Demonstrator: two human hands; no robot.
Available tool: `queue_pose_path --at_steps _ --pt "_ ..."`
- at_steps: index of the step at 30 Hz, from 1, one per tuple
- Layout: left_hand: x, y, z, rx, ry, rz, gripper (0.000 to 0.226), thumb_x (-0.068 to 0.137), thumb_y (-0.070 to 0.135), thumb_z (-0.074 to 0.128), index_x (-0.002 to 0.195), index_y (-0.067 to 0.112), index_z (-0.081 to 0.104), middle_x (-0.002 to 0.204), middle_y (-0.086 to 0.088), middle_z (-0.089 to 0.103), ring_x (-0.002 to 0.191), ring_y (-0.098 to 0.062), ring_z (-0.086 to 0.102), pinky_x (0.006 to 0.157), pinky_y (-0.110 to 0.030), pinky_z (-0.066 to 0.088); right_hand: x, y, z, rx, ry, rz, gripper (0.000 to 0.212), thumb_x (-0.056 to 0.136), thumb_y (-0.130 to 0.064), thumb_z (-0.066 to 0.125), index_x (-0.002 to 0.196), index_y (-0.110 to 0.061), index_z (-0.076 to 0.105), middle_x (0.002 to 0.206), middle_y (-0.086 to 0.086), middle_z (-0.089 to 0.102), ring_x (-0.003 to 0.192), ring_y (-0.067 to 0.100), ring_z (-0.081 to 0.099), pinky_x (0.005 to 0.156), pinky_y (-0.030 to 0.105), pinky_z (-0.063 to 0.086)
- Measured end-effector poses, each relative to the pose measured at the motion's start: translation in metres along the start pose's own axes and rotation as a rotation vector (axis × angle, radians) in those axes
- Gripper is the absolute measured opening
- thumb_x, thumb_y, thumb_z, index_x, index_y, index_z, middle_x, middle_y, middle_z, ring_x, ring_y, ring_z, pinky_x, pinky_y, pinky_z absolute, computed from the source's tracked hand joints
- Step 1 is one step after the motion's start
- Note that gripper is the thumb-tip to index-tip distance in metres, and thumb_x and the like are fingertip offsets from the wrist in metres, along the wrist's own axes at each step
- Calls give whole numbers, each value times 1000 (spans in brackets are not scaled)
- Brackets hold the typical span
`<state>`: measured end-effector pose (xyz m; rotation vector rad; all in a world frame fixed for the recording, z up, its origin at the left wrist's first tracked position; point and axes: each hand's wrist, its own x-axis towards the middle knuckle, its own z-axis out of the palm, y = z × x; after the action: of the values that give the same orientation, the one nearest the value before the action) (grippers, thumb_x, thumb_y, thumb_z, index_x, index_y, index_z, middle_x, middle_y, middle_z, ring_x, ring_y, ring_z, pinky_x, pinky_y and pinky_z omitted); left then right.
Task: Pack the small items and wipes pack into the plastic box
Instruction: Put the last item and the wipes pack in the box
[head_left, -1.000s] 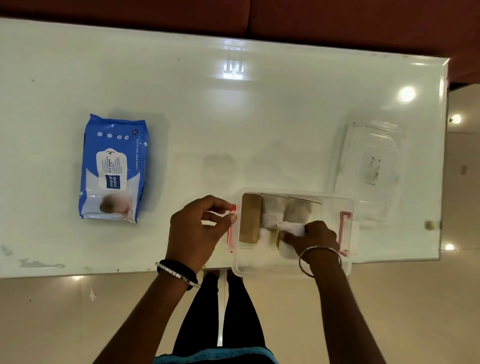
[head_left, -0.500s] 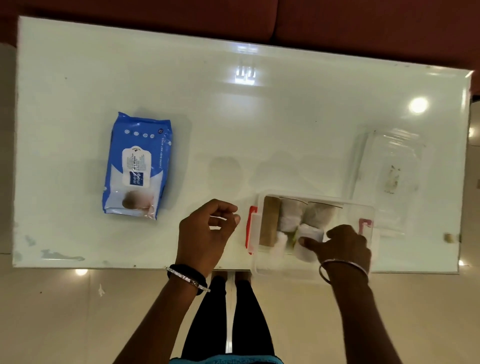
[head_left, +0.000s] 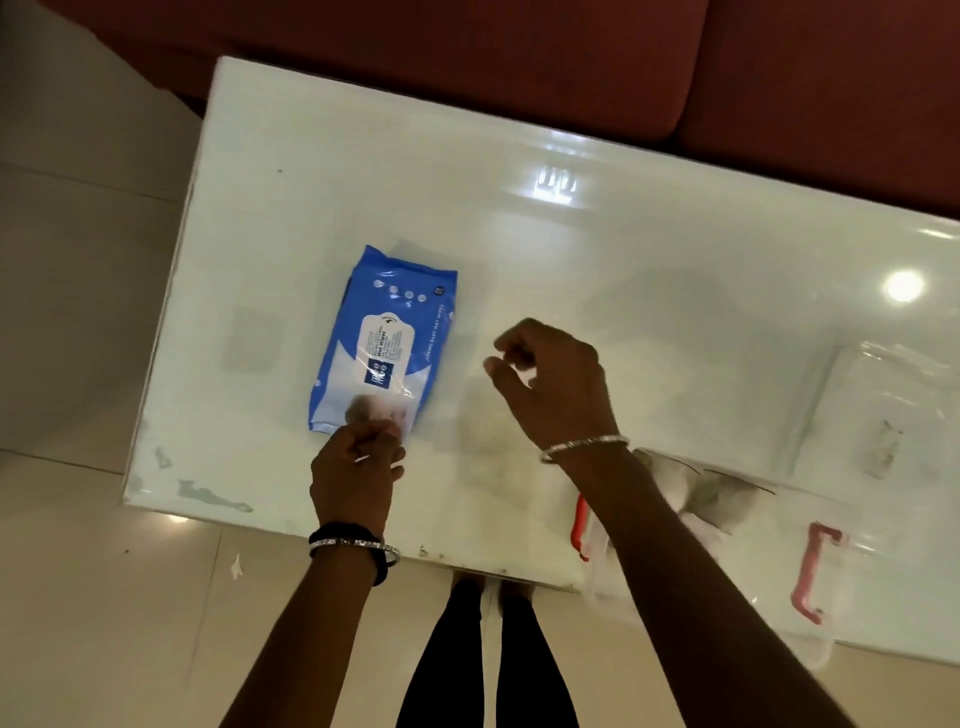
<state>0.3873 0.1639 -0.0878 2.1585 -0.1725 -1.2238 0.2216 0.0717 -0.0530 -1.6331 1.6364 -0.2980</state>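
Observation:
The blue wipes pack (head_left: 384, 338) lies flat on the white table (head_left: 597, 270), left of centre. My left hand (head_left: 356, 475) has its curled fingers on the pack's near edge; whether they pinch it is unclear. My right hand (head_left: 553, 382) hovers to the right of the pack, its fingers loosely curled round nothing. The clear plastic box (head_left: 748, 597) with red latches (head_left: 810, 571) sits at the table's near right edge, partly behind my right forearm. White and grey small items (head_left: 696, 491) lie inside it.
The clear box lid (head_left: 883, 410) lies on the table beyond the box, at the far right. A dark red sofa (head_left: 519, 62) runs along the table's far side. The table's left edge and the tiled floor (head_left: 78, 312) are close to the pack.
My right hand has left the box and swung left towards the pack. The left hand moved from beside the box to the pack's near edge. The view has shifted left.

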Motion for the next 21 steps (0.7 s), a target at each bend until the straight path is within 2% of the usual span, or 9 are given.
queue_pose_path --at_steps 2,4,7,12,14,16,18,20,21 --pt "10 -7 -6 -37 80 -66 26 83 9 69 107 1 63 109 -23 66 88 -32 66 80 -42 56 27 -12 19 -71 -35 -68 31 90 -28 63 116 -12 61 112 6 64 104 24 60 89 38 48" --pt "17 -11 -8 -125 155 -169 38 83 11 71 116 0 57 108 -22 63 80 -28 63 81 -42 56 53 -25 31 -113 -50 -108 41 92 -30 60 129 -12 55 127 9 56 115 29 53 95 37 44" --pt "27 -11 -9 -364 123 -312 21 92 8 59 109 -3 57 102 -21 59 79 -28 61 74 -39 54 86 -39 46 -167 -71 -145 45 97 -34 52 136 -13 50 136 10 52 123 30 48 98 40 44" --pt "35 -7 -3 -501 21 -316 37 88 27 67 119 7 60 112 -15 70 100 -30 70 74 -36 58 121 -47 63 -128 -203 -86 40 99 -34 49 125 -7 61 121 14 66 114 30 60 97 39 47" --pt "39 -3 -1 -522 13 -299 36 88 26 67 120 13 60 118 -13 68 105 -31 68 75 -37 58 128 -44 68 -112 -221 -33 36 96 -33 56 118 -6 65 116 14 69 109 29 63 94 36 49" --pt "41 0 -2 -564 35 -306 25 91 23 62 114 13 64 122 -12 66 108 -32 65 69 -34 59 132 -37 68 -62 -213 41 32 93 -31 60 107 -5 71 106 16 72 101 30 65 84 31 50" --pt "44 -1 -5 -615 16 -312 14 93 21 59 104 14 64 123 -15 64 106 -34 65 72 -36 59 132 -28 65 13 -189 107 29 92 -29 62 97 -4 74 97 17 74 93 31 67 76 27 48" --pt "44 -5 -9 -634 -56 -282 12 94 21 57 101 15 65 121 -16 65 92 -27 71 78 -39 57 124 -18 59 64 -181 138 27 92 -28 63 92 -3 74 92 16 73 84 27 65 73 25 45" --pt "43 -8 -11 -632 -90 -265 14 95 23 56 102 15 65 119 -15 66 82 -22 73 75 -36 59 118 -15 56 100 -180 150 25 91 -28 64 90 -4 74 88 15 72 79 23 63 71 25 45"
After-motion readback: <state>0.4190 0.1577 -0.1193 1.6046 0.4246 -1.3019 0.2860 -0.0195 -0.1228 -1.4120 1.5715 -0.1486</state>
